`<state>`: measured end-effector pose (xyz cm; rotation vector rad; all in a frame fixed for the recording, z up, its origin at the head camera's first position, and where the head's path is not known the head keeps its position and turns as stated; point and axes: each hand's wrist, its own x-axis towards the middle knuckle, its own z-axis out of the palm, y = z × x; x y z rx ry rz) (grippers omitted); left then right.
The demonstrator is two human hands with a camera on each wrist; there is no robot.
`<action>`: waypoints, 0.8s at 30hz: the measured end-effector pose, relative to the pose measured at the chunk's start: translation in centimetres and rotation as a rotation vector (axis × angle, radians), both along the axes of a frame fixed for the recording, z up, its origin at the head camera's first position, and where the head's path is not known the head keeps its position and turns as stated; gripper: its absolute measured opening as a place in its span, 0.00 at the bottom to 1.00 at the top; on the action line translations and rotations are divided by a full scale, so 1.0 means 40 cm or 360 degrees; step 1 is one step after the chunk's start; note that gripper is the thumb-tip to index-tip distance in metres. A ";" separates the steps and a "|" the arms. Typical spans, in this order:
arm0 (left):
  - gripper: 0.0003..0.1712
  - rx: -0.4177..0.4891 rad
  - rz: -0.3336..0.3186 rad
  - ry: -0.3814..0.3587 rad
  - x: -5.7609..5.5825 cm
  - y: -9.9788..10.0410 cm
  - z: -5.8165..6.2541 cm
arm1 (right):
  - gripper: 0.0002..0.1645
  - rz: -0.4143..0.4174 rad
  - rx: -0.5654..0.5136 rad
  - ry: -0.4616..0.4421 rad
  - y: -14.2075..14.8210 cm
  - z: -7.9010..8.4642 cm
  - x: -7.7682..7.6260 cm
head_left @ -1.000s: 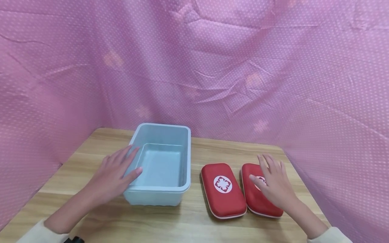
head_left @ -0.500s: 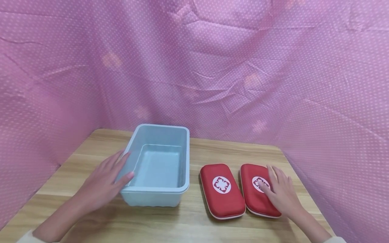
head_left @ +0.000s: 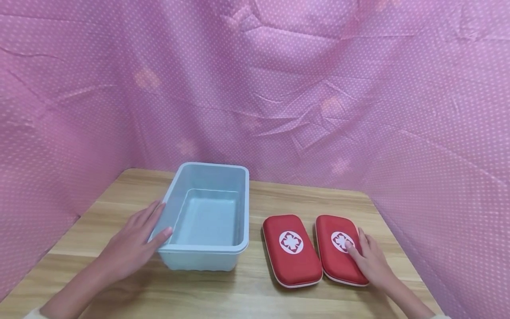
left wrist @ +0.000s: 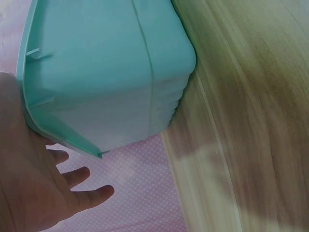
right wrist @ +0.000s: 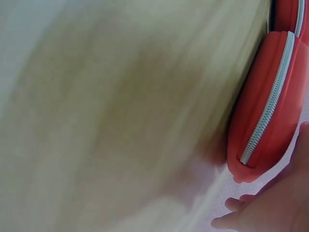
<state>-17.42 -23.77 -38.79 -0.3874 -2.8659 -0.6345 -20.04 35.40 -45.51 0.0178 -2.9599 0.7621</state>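
Observation:
A pale blue plastic bin [head_left: 201,249] stands left of centre on the table, its inside bare. My left hand [head_left: 133,243] is at the bin's left rim, thumb over the edge. In the left wrist view the fingers [left wrist: 94,195] reach out straight and spread outside the wall. Two red zippered first-aid cases [head_left: 292,266] lie side by side to the right, each with a white round emblem. At the right-hand case [head_left: 338,266] is my right hand [head_left: 372,263], thumb over its top and fingers along its right side. Contact is unclear; in the right wrist view the fingers [right wrist: 234,205] look apart from it.
The wooden table [head_left: 255,299] ends at a pink dotted cloth [head_left: 255,88] that hangs behind and on both sides. Bare wood lies between the bin and the left-hand case. The two cases nearly touch at their near ends.
My left hand has moved left and down from over the bin's inside to its rim. My right hand has shifted rightward and lower to the right-hand case's side. The cases stay put.

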 end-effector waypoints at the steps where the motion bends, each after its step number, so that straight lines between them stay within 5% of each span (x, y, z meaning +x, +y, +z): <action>1: 0.42 -0.0004 0.0002 -0.0004 0.000 0.000 -0.001 | 0.52 -0.0011 -0.0017 -0.0023 0.000 -0.003 0.000; 12: 0.41 0.0031 0.0005 -0.0031 0.003 0.002 -0.002 | 0.59 -0.0150 -0.0206 -0.0359 -0.004 -0.014 -0.007; 24: 0.41 0.0043 0.0017 -0.0055 0.015 0.011 -0.004 | 0.60 -0.0149 -0.0552 -0.0374 0.000 -0.021 -0.004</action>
